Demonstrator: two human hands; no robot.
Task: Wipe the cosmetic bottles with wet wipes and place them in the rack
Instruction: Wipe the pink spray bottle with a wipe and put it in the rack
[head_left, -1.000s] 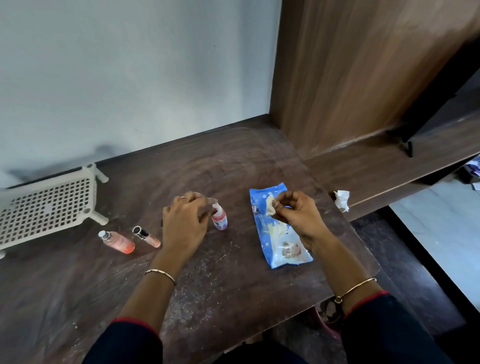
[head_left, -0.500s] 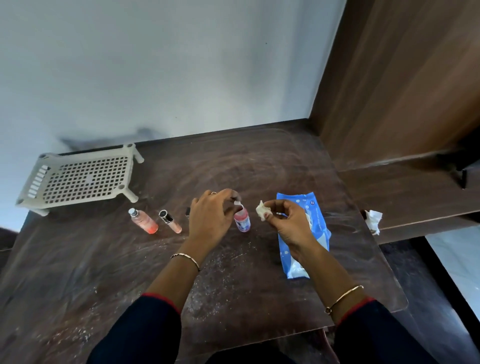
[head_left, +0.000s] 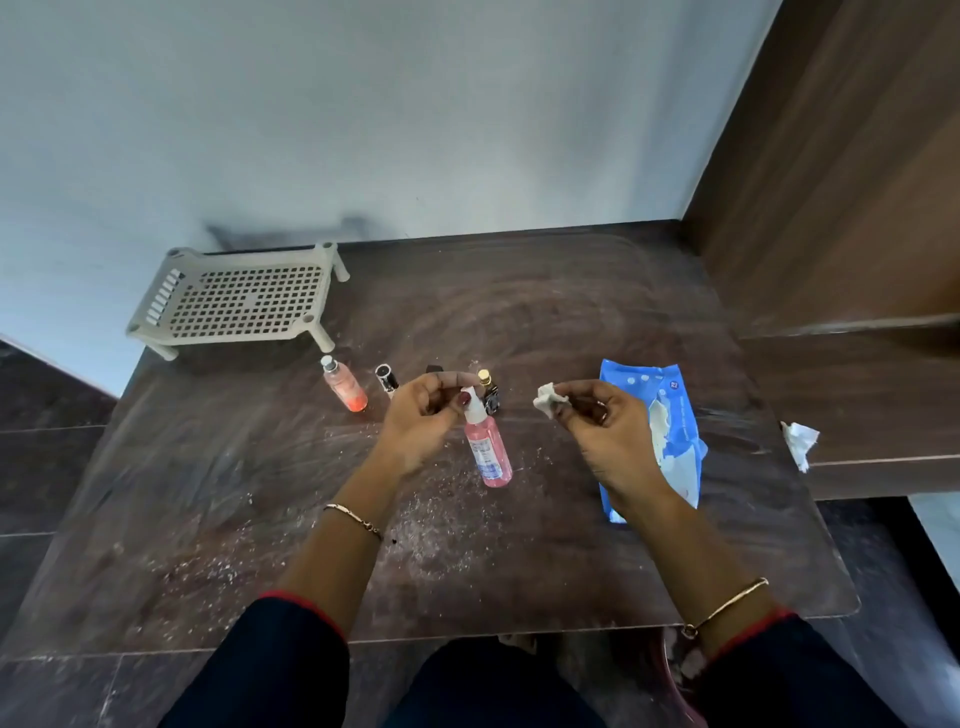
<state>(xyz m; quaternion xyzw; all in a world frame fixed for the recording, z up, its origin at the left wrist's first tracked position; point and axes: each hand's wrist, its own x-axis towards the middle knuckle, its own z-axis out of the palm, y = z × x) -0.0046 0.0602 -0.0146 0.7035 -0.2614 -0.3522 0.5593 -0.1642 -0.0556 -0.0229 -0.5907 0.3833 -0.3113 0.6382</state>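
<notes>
Pink and light, the small plastic spray bottle (head_left: 487, 447) should be stiff but slick once damp, so the neck just under the white nozzle is the sure place to hold. The left hand (head_left: 418, 423) has it there: fingers (head_left: 449, 378) curled round the top, body hanging tilted, seemingly just clear of the worktop (head_left: 545, 322). The right hand (head_left: 605, 434) pinches a crumpled wet wipe (head_left: 548, 405) near the nozzle, not touching it. The rack (head_left: 234, 301) stands well apart at the back left.
</notes>
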